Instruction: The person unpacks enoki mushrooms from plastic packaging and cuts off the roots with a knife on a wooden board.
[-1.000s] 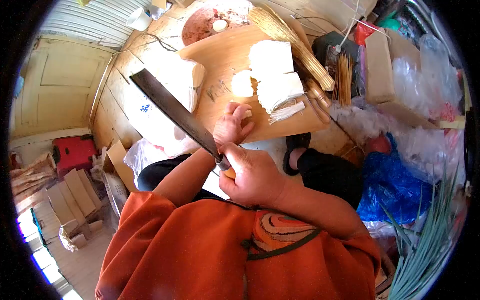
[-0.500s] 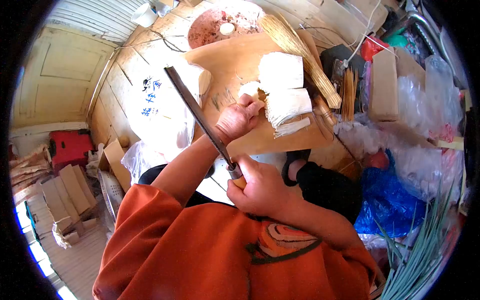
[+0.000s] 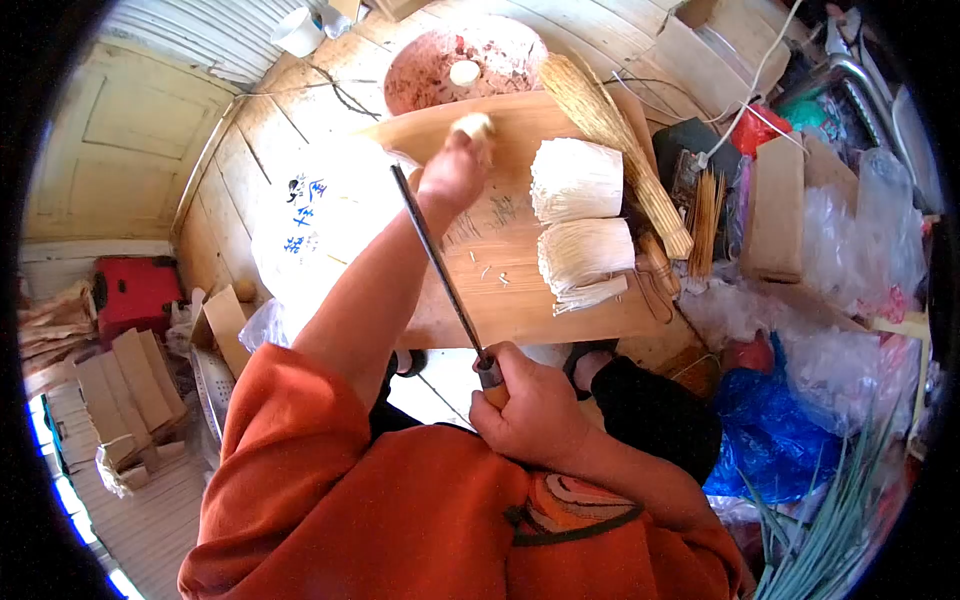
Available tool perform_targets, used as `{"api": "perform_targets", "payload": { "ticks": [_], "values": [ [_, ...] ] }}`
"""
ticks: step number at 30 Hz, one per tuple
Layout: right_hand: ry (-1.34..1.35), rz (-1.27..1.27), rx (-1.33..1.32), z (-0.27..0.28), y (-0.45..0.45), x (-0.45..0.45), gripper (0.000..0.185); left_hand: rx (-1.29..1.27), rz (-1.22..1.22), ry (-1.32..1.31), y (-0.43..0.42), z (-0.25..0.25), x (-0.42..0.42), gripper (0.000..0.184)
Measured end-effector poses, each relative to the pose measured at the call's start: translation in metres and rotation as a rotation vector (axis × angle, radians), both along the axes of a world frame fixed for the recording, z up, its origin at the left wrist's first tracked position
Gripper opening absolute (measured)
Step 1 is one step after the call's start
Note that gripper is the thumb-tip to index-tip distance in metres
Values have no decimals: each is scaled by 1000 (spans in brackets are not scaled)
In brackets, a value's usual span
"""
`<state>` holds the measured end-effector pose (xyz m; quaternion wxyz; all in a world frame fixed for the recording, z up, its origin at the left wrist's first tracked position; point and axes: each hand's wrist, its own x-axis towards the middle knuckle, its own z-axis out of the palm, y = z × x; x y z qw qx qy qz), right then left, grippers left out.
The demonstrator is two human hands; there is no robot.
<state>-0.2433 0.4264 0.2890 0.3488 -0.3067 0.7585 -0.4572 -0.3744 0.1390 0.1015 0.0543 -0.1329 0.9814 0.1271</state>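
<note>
My right hand point(image 3: 535, 405) is closed round the wooden handle of a long-bladed knife point(image 3: 440, 262), its blade pointing up and away. Stretched over the far part of a wooden board point(image 3: 480, 317), my left hand point(image 3: 457, 170) holds a pale round piece point(image 3: 473, 125), slightly blurred. On the board's right side lie two stacks of thin white strips, an upper one point(image 3: 577, 180) and a lower one point(image 3: 588, 255). Small pale scraps point(image 3: 487, 271) are scattered between my arm and the stacks.
Beyond the board stands a round reddish basin point(image 3: 415, 75) with a pale round piece in it. A straw bundle point(image 3: 625, 150) lies along the right edge. White sack point(image 3: 300, 250) at left; blue plastic bag point(image 3: 770, 430) and green stalks point(image 3: 830, 520) at right.
My left hand has moved away from me, from beside the stacks to the far part of the board, taking the pale round piece along. The knife has shifted right in my right hand.
</note>
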Motion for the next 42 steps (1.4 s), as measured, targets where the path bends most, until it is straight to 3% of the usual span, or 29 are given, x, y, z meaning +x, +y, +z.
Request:
{"api": "perform_targets", "payload": {
  "ticks": [2,4,9,11,12,17,19,21,22,25,30,34,36,40,42],
  "values": [
    [-10,-3,1,-1,-1,-1,31,-111,158,100,-23,-16,-33,55],
    [3,-15,17,0,-2,-1,31,149,282,276,16,72,-24,56],
    [71,-93,-65,-3,-2,6,33,362,181,417,33,120,21,55],
    [110,-118,-125,1,-3,7,32,730,142,458,28,129,48,50],
    [83,-142,-154,6,-3,6,31,939,90,623,36,148,67,42],
    [104,-253,-349,2,-5,15,27,743,141,876,-38,155,132,23],
    [62,-254,-329,5,-8,17,24,311,251,609,-58,163,151,21],
    [68,-255,-323,4,-12,21,24,55,94,479,-61,167,164,22],
    [71,-252,-325,2,-14,23,24,114,177,303,-47,181,163,24],
    [79,-216,-278,-3,-19,27,20,14,-117,223,-61,158,153,36],
    [4,-190,-214,-1,-25,25,25,-138,-191,-230,-58,157,156,59],
    [18,-194,-222,-4,-27,23,25,-168,-213,-233,-51,163,166,72],
    [22,-189,-192,-3,-29,22,27,-322,-279,-325,-47,165,159,81],
    [8,-149,-110,-1,-31,21,30,-404,-379,-535,-41,165,135,78],
    [28,-160,-113,-3,-31,22,30,-378,-379,-519,-41,166,134,78]
  ]
}}
